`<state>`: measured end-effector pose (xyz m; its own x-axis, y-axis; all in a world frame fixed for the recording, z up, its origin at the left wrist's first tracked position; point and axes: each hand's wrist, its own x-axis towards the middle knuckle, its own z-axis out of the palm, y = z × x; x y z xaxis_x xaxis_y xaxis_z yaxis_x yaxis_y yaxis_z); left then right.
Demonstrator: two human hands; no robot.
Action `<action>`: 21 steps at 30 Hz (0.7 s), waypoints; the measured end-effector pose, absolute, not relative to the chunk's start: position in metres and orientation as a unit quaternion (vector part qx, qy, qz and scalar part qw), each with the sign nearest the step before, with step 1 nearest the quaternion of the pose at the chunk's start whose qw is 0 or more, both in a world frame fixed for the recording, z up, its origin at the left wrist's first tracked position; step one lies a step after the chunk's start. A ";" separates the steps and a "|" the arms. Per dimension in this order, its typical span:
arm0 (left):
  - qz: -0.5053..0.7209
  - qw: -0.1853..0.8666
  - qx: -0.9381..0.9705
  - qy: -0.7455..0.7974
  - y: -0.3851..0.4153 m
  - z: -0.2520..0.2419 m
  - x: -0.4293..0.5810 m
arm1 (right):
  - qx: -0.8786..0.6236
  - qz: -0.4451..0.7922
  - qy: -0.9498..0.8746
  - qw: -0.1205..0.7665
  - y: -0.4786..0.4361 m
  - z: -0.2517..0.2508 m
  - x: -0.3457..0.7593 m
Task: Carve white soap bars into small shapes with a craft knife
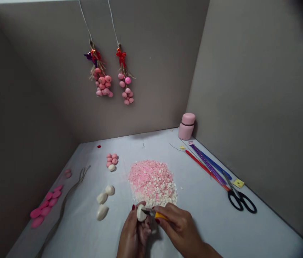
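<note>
At the near edge of the shavings, my left hand (pixel 134 231) holds a small white rounded piece (pixel 141 213) between thumb and fingers. My right hand (pixel 177 224) grips a yellow-handled craft knife (pixel 161 216). The blade rests against the right side of the white piece. Just beyond both hands lies a heap of pink and white shavings (pixel 151 177), with more white bits at its near right side. What the white piece is made of I cannot tell.
Left are white lumps (pixel 102 198), pink balls (pixel 111 157), bright pink ovals (pixel 44 208) and twine (pixel 64 206). Right are scissors (pixel 239 199), a red ribbon (pixel 198 163), purple and blue strips (pixel 210 165) and a pink jar (pixel 186 126). Pink bead bunches (pixel 103 84) hang behind.
</note>
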<state>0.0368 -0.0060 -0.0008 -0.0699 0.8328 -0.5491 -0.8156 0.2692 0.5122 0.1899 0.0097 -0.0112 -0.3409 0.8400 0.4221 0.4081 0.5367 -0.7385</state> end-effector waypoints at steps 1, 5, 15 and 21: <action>0.607 0.676 0.024 0.417 -0.006 -0.003 0.038 | -0.400 0.254 -0.787 0.394 0.009 -0.011 0.190; 0.608 0.650 0.078 0.450 -0.008 -0.011 0.039 | -0.384 0.206 -0.833 0.341 0.008 -0.009 0.189; 0.560 0.637 0.162 0.505 -0.009 -0.021 0.037 | -0.404 0.198 -0.845 0.289 0.008 -0.012 0.189; 0.561 0.662 0.136 0.478 -0.010 -0.033 0.039 | -0.406 0.194 -0.845 0.288 0.005 -0.010 0.186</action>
<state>0.0391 -0.0104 -0.0326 -0.0870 0.8725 -0.4808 -0.6126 0.3338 0.7165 0.1860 0.0053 -0.0105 -0.5040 0.7987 0.3288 0.5751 0.5943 -0.5622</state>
